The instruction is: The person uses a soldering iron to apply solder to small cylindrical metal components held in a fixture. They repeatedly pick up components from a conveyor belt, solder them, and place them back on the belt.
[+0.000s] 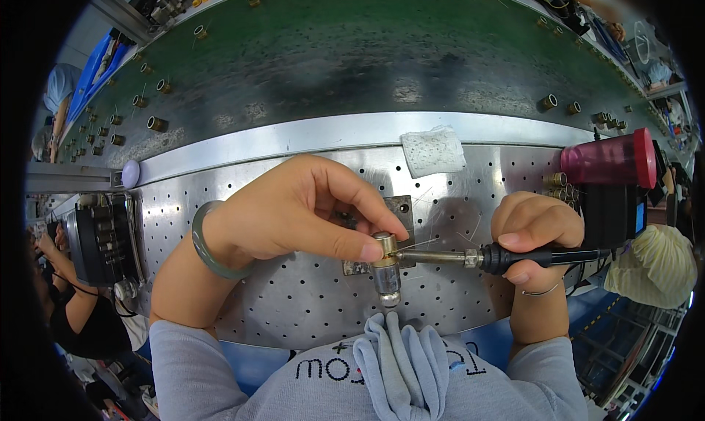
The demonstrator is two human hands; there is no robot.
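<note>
My left hand (301,212) pinches the brass-coloured top of a small metal cylinder (387,278) between thumb and fingertips. The cylinder stands nearly upright in the picture, its silver lower part rounded at the end. My right hand (540,226) is closed round the black handle of a soldering iron (440,257), which points left. Its tip meets the cylinder's side near the brass part, just beside my left thumb. Behind my left fingers lies a dark metal plate (400,207) with holes, partly hidden by the hand. Thin wires lie near the plate.
A perforated metal worktop (279,303) lies under my hands, with a white pad (433,151) at its far edge. Beyond runs a green conveyor belt (330,61) bearing several small cylinders. A pink cup (606,160) lies at right beside brass pieces (562,190); a black device (99,237) stands left.
</note>
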